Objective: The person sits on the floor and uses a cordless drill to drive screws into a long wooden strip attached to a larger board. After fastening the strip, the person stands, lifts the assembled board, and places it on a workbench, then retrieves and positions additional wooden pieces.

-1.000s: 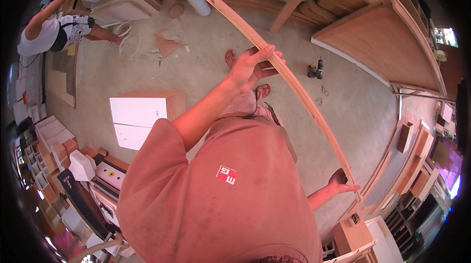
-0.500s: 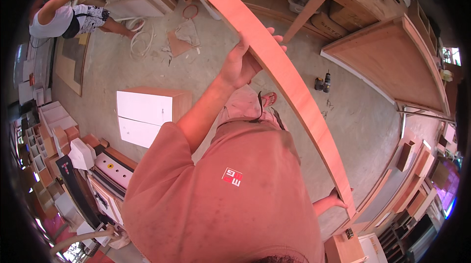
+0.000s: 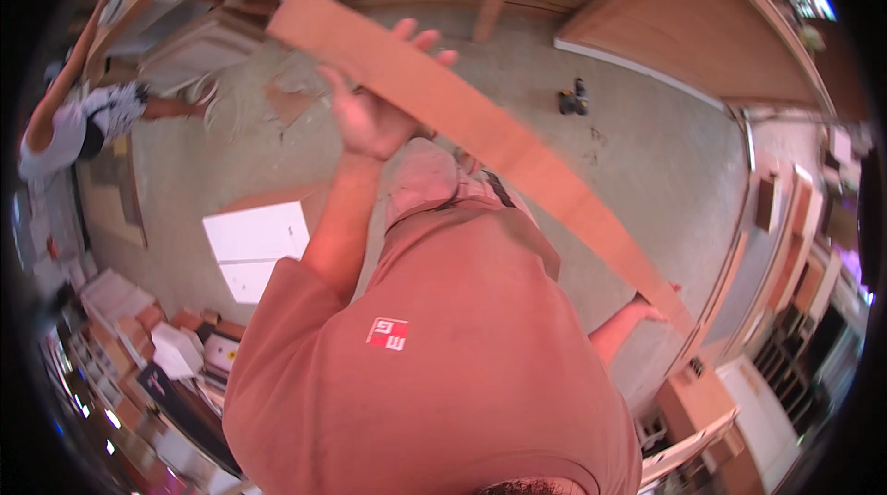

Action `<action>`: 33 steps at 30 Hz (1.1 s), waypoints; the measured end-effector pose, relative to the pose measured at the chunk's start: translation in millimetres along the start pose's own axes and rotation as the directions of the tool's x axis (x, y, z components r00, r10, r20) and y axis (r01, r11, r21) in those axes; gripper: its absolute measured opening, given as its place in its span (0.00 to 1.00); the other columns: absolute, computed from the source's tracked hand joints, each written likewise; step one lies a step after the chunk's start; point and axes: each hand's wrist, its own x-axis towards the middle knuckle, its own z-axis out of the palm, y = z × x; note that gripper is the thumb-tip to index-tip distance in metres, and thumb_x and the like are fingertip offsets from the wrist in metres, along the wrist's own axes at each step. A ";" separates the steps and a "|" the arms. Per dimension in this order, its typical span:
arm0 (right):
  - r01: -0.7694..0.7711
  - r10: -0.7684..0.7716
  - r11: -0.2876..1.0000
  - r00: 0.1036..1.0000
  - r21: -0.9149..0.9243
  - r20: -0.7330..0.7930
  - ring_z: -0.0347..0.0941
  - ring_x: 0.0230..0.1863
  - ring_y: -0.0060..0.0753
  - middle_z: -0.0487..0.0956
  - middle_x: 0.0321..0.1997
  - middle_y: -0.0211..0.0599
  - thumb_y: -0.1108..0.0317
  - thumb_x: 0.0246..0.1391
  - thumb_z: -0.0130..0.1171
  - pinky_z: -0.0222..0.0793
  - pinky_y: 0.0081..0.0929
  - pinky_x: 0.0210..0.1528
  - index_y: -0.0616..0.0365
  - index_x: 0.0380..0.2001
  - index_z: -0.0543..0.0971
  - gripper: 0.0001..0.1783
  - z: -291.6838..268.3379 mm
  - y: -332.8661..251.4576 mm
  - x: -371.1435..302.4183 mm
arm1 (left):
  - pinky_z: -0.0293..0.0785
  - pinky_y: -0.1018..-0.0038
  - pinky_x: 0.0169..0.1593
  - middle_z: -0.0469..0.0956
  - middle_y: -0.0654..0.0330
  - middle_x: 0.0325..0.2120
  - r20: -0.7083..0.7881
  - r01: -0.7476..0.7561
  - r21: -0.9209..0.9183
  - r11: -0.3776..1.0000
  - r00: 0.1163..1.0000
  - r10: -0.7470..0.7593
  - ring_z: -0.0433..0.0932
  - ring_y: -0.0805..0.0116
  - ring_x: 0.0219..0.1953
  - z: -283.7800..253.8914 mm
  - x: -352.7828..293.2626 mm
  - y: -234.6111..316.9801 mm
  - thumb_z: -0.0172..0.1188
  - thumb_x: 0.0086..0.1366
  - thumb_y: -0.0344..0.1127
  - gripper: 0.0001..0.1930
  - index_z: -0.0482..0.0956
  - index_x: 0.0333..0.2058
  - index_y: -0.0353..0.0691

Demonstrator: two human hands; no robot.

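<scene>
A long, flat wooden board (image 3: 517, 158) runs slantwise in front of me, from upper left to lower right, above the floor. My left hand (image 3: 374, 111) holds it near its upper left end, palm beneath and fingertips showing past the far edge. Close to the lower right end, my right hand (image 3: 647, 307) grips the board by its edge; some of its fingers are hidden behind the wood. The board's broad face is turned toward me and looks slightly blurred.
A white-fronted cabinet (image 3: 259, 241) stands on the floor at left. A cordless drill (image 3: 573, 99) is on the floor ahead. A large framed panel (image 3: 665, 28) leans at upper right. Another person (image 3: 69, 130) is at far left. Boards and boxes (image 3: 693, 403) crowd the lower right.
The board has swung to a flatter slant, its upper end moving left and its lower end up and right, both hands with it. The whole view has shifted too.
</scene>
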 end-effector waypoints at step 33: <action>0.009 -0.052 0.971 0.984 0.240 0.171 0.71 0.36 0.35 0.78 0.37 0.30 0.15 0.57 0.26 0.70 0.42 0.42 0.54 0.48 0.79 0.54 72.8 48.2 -56.2 | 0.52 0.46 0.74 0.61 0.63 0.73 -0.092 -0.020 -0.074 0.997 0.996 0.013 0.59 0.49 0.73 -67.6 13.5 15.7 0.33 0.67 0.81 0.51 0.56 0.74 0.44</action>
